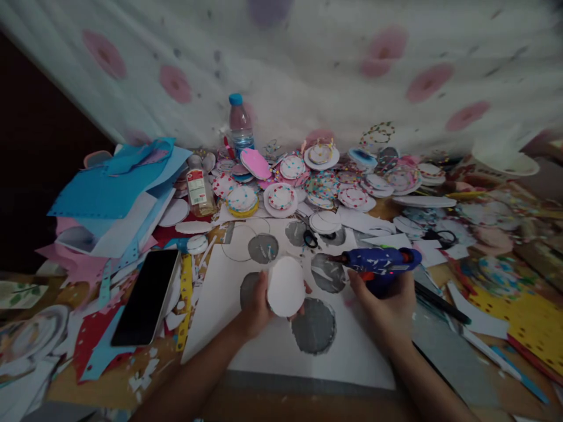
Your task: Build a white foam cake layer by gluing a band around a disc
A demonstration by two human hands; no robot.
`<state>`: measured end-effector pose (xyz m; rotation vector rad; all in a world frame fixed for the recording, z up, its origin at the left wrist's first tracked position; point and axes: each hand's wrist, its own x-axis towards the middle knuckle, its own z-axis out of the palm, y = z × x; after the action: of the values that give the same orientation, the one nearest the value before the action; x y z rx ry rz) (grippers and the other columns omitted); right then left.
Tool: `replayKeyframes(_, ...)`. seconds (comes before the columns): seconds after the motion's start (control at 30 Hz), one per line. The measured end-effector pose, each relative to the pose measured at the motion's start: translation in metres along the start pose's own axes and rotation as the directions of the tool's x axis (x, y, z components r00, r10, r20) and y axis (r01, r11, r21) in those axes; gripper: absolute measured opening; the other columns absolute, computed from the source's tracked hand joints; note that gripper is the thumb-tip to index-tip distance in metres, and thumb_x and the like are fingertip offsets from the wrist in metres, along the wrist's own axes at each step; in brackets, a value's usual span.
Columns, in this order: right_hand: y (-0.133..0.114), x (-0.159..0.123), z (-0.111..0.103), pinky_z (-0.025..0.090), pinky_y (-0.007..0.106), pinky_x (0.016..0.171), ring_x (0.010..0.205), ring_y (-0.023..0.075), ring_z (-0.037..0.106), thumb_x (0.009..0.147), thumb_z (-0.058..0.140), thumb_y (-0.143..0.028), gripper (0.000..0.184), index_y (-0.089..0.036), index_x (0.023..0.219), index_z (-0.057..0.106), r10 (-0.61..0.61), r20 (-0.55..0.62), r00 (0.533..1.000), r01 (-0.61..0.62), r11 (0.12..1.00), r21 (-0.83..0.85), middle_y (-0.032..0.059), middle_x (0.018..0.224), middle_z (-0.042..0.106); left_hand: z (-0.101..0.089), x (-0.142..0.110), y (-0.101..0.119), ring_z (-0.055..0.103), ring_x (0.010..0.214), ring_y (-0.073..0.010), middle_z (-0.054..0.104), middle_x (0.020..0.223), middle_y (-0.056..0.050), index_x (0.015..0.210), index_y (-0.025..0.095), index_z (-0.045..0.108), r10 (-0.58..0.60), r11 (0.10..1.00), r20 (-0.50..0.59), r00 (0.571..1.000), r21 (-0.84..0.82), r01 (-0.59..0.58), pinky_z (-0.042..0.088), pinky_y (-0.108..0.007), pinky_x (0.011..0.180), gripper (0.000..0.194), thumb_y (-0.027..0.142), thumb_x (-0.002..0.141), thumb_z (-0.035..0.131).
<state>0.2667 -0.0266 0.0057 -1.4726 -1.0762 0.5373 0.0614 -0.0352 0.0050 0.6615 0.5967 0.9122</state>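
My left hand (257, 308) is closed on a white paper disc (285, 286), held upright above a white sheet (272, 346) that has several round holes cut in it. My right hand (387, 305) grips a blue glue gun (378, 261). Its nozzle points left toward the disc and stops a little short of it. Both forearms reach in from the bottom edge.
A black phone (145, 296) lies at the left beside stacked blue and pink paper (109, 193). Decorated paper discs (281, 196) crowd the far side with a water bottle (240, 124) and a small glue bottle (200, 190). Scissors (310, 237) lie behind the sheet. Scraps cover the right.
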Motion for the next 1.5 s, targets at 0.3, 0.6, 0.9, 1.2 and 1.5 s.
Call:
replayKeyframes(0.3, -0.007, -0.002, 0.001, 0.045, 0.025, 0.049, 0.052, 0.0137, 0.054, 0.064, 0.071, -0.024, 0.025, -0.022, 0.078, 0.050, -0.189, 0.067, 0.980, 0.192, 0.980, -0.050, -0.0041, 0.062, 0.056, 0.008, -0.002, 0.011, 0.062, 0.098, -0.0257, 0.061, 0.115, -0.008, 0.126, 0.030, 0.044, 0.019, 0.995, 0.077, 0.997, 0.100, -0.026, 0.047, -0.035, 0.079, 0.074, 0.034, 0.062, 0.082)
replayKeyframes(0.6, -0.011, -0.005, -0.001, 0.037, 0.021, 0.037, 0.039, 0.0099, 0.044, 0.064, 0.065, -0.025, 0.018, -0.023, 0.065, 0.046, -0.221, 0.106, 0.970, 0.236, 0.957, -0.171, -0.0063, 0.048, 0.050, 0.002, -0.003, 0.010, 0.053, 0.116, -0.0292, 0.055, 0.127, -0.010, 0.128, 0.029, 0.042, 0.153, 0.982, 0.005, 0.988, 0.109, -0.153, 0.044, -0.039, 0.089, 0.082, 0.024, 0.058, 0.083)
replayKeyframes(0.9, -0.009, -0.006, -0.002, 0.042, 0.023, 0.039, 0.039, 0.0129, 0.050, 0.065, 0.063, -0.025, 0.014, -0.022, 0.074, 0.053, -0.312, 0.154, 0.938, 0.337, 0.924, -0.182, -0.0049, 0.050, 0.055, 0.003, -0.001, 0.009, 0.056, 0.113, -0.0295, 0.059, 0.123, -0.008, 0.119, 0.029, 0.047, 0.108, 0.993, 0.061, 0.992, 0.043, -0.110, 0.046, -0.038, 0.086, 0.077, 0.019, 0.053, 0.085)
replayKeyframes(1.2, -0.011, -0.006, -0.003, 0.044, 0.025, 0.039, 0.040, 0.0146, 0.053, 0.064, 0.064, -0.029, 0.015, -0.022, 0.074, 0.055, -0.245, 0.155, 0.957, 0.270, 0.948, -0.168, -0.0049, 0.046, 0.054, 0.005, 0.000, 0.012, 0.057, 0.110, -0.0303, 0.060, 0.121, -0.008, 0.117, 0.029, 0.048, 0.086, 0.996, 0.079, 0.993, 0.021, -0.088, 0.046, -0.038, 0.085, 0.075, 0.019, 0.053, 0.086)
replayKeyframes(1.5, -0.010, -0.005, -0.004, 0.041, 0.023, 0.037, 0.037, 0.0129, 0.049, 0.065, 0.061, -0.028, 0.012, -0.023, 0.069, 0.051, -0.257, 0.167, 0.952, 0.287, 0.939, -0.192, -0.0054, 0.044, 0.053, 0.004, -0.001, 0.010, 0.056, 0.111, -0.0294, 0.059, 0.121, -0.008, 0.120, 0.029, 0.049, 0.094, 0.994, 0.093, 0.991, 0.039, -0.098, 0.046, -0.038, 0.085, 0.076, 0.018, 0.054, 0.086)
